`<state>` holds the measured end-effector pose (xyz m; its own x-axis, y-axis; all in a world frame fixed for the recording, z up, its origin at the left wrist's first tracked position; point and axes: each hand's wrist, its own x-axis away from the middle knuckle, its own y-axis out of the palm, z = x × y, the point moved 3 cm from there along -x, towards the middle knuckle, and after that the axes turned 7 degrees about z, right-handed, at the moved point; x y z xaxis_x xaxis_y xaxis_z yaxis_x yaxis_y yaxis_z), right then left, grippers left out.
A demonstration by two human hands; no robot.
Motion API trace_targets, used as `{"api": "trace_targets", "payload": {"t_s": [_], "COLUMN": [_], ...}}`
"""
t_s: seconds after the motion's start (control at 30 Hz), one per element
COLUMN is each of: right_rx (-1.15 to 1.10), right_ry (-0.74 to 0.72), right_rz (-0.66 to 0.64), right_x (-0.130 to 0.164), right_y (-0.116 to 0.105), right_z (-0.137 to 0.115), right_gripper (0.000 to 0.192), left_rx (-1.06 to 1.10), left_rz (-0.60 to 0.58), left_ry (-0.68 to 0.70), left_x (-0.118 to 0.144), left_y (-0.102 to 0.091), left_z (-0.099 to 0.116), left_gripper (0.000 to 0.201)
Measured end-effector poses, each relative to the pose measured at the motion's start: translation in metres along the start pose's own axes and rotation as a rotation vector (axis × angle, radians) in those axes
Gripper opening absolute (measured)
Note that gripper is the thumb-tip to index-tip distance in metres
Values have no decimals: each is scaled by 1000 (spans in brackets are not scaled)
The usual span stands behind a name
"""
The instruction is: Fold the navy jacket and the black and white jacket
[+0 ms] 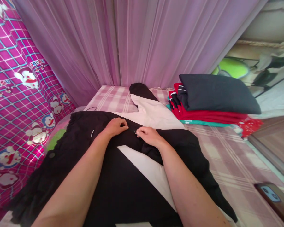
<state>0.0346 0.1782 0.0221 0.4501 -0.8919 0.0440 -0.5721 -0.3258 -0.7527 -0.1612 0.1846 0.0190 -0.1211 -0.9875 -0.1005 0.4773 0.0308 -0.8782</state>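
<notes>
A black garment [180, 142] with a gathered edge at the left, a small white label and a round button lies spread over a black-and-white garment [153, 113]. My left hand [117, 126] rests on the black garment, its fingers curled and pinched at the fabric. Just to the right, my right hand [148, 135] pinches a small dark, shiny piece on the same garment, perhaps a zipper pull. The hands are a short gap apart. One black-cuffed sleeve [142, 91] of the lower garment reaches toward the curtain.
A stack of folded clothes [213, 116], red and teal under a dark grey piece [220, 91], sits at the back right on the checked sheet [224, 151]. A phone [274, 198] lies at the right edge. Purple curtains [137, 41] hang behind; a pink patterned cloth [21, 94] hangs left.
</notes>
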Motion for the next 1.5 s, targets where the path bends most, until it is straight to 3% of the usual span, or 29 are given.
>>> {"api": "trace_targets", "payload": {"t_s": [0.1,0.23,0.4,0.5,0.63,0.83,1.23,1.5], "right_rx": [-206,-285,23,207,288,325,340,338], "right_ry": [1,43,7,-56,-68,-61,-58,-53], "right_rz": [-9,68,194,188,163,139,125,120], "right_x": [-5,-9,-4,-2,-2,-1,-2,-2], "right_y": [4,2,-14,-17,-15,-15,-14,-14], "right_z": [7,13,12,9,5,3,4,4], "right_gripper": [33,34,21,15,11,14,15,16], "left_rx": [34,-54,-136,-261,-355,-400,-334,-290], "left_rz": [-61,-138,-204,-153,-91,-106,-157,-145], "left_ry": [62,51,10,-24,-29,-36,15,-13], "left_x": [7,14,19,20,22,23,23,19], "left_y": [-5,-13,-16,-12,-5,-3,-8,-8], "left_z": [12,26,40,51,67,82,66,57], "left_gripper": [21,27,39,43,33,20,30,21]}}
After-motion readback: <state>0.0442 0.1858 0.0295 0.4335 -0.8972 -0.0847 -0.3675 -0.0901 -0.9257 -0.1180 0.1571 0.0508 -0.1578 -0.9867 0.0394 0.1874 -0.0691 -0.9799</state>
